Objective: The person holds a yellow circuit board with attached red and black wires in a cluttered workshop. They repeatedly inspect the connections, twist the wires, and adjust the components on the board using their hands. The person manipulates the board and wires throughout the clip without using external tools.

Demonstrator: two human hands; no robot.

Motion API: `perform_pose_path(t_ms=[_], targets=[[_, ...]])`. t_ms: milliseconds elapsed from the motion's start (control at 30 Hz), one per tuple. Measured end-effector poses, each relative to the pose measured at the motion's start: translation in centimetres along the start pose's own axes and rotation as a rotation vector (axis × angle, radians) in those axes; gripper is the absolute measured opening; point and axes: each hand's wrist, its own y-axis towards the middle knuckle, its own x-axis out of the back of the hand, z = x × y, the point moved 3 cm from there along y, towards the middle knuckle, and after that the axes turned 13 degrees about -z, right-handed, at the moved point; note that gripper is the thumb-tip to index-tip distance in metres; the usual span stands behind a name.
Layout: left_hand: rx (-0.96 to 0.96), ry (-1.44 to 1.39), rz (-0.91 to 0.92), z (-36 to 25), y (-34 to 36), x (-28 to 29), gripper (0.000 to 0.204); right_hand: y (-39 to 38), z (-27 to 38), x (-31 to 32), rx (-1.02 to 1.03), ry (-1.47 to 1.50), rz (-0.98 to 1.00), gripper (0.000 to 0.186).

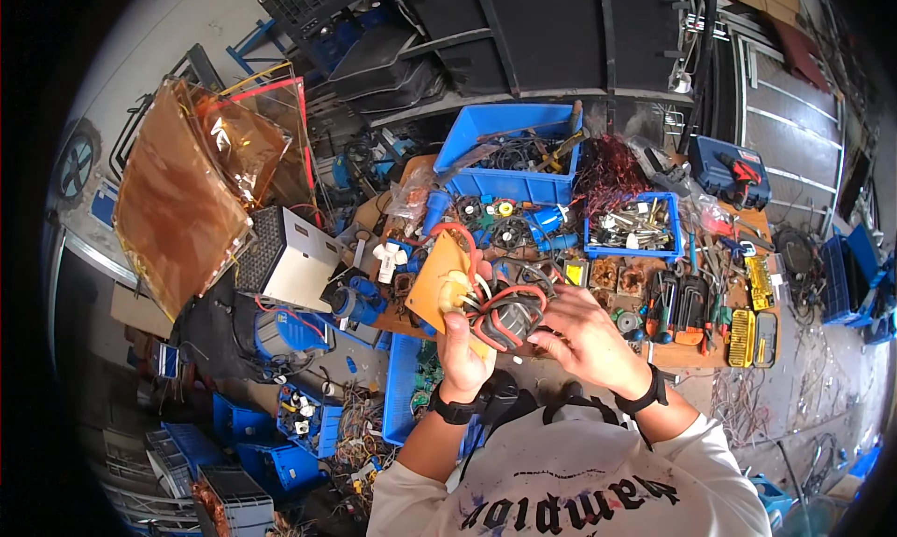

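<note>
Over the front of the workbench, my left hand (462, 361) is closed on an orange-yellow panel (433, 283), its thumb pressed on the near face. A rounded bundle of black and red cables (512, 318) sits against the panel's right side, with pale wire ends fanning out toward the thumb. My right hand (590, 343) grips that bundle from the right, fingertips curled on its edge. What the cables are fixed to behind the bundle is hidden. A red cable loops over the panel's top.
Beyond my hands stands a large blue crate (509, 184) of dark parts. A smaller blue tray (635, 249) holds metal pieces. Screwdrivers, hex keys and a yellow bit case (741, 339) lie at right. Below left is another blue bin (402, 388); a white box (294, 257) stands further left.
</note>
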Motion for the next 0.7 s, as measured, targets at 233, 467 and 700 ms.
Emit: perform_pose_path(t_ms=[233,467,700], targets=[[0.027,-0.016,0.009,0.1,-0.1,0.1,0.088,-0.7,-0.6,-0.6,-0.041,0.107,-0.071,0.013],[0.018,0.023,0.069,-0.4,-0.9,0.1,0.092,-1.4,-1.0,-1.5,-0.093,0.196,-0.144,0.011],[0.043,0.054,0.098,-0.6,-1.1,0.3,0.094,-1.6,-0.7,-1.8,-0.046,0.197,-0.191,0.011]])
